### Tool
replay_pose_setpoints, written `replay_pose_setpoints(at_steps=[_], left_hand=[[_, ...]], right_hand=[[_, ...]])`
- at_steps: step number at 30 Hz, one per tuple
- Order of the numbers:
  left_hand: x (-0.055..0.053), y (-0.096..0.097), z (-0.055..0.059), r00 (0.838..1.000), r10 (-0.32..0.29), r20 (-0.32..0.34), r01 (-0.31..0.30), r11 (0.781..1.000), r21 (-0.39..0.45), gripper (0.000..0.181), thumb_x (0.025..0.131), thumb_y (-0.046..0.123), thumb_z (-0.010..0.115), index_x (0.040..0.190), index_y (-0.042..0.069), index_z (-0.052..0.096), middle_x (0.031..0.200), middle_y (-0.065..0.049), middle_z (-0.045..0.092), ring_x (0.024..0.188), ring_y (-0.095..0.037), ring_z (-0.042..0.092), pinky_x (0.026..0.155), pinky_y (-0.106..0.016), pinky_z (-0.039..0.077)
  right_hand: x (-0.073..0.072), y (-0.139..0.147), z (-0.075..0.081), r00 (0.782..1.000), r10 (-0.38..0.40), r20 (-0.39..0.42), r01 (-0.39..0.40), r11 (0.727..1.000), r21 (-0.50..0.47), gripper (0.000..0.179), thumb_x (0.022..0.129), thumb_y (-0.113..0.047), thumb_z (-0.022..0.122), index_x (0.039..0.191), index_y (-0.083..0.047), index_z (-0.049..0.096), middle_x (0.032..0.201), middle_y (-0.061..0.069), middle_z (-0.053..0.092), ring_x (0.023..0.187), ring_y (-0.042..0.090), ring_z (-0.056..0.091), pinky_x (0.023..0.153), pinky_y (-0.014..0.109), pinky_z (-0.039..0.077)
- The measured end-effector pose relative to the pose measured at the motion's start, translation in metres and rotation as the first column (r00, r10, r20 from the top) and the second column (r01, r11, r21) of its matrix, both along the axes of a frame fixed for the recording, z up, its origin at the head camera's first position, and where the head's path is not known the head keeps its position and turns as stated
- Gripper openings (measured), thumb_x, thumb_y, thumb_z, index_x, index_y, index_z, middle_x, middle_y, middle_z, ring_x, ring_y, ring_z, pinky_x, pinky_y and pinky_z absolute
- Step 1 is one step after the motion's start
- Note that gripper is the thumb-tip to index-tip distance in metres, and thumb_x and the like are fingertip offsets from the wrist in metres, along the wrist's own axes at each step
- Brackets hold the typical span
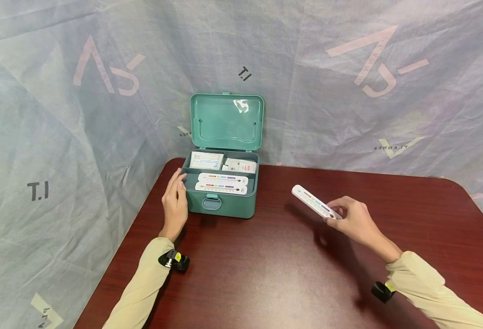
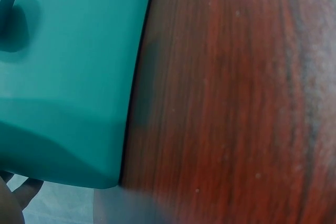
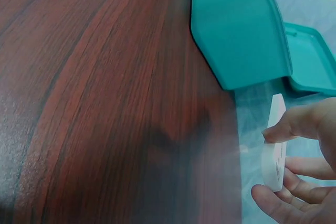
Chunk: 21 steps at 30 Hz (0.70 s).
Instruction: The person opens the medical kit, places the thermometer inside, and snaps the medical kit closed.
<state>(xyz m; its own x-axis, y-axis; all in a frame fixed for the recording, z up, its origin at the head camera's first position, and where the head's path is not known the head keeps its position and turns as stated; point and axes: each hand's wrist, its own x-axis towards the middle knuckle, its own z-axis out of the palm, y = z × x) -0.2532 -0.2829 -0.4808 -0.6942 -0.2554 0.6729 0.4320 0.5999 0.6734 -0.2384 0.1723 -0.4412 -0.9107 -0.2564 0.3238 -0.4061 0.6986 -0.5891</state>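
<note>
In the head view, my right hand pinches one end of a white wall thermometer with coloured bands, held tilted above the table right of the box. The right wrist view shows thumb and fingers on either side of that thermometer. A green medicine box stands with its lid raised. My left hand lies along the box's left side, fingers extended and tips near the rim. Two similar thermometers, one behind and one in front, lie side by side in the box's front compartment.
The box's two rear compartments hold a white packet marked "Surgical" and another white packet. A dark red wooden table carries the box near its back left edge. Printed grey cloth hangs behind and to the left.
</note>
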Motion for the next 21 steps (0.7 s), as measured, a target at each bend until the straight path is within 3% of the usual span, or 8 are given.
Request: replay_pose_setpoints(at_steps=[21], left_hand=[[0.000, -0.001, 0.000, 1.000, -0.004, 0.028, 0.004, 1.000, 0.004, 0.035, 0.103, 0.018, 0.039, 0.128, 0.003, 0.058, 0.142, 0.000, 0.045, 0.124, -0.014, 0.046, 0.098, -0.034, 0.040]], right_hand=[[0.000, -0.021, 0.020, 0.998, 0.059, -0.016, -0.059, 0.998, -0.018, 0.026, 0.064, -0.004, 0.080, 0.088, -0.009, 0.072, 0.073, 0.001, 0.056, 0.062, 0.016, 0.050, 0.054, 0.022, 0.038]])
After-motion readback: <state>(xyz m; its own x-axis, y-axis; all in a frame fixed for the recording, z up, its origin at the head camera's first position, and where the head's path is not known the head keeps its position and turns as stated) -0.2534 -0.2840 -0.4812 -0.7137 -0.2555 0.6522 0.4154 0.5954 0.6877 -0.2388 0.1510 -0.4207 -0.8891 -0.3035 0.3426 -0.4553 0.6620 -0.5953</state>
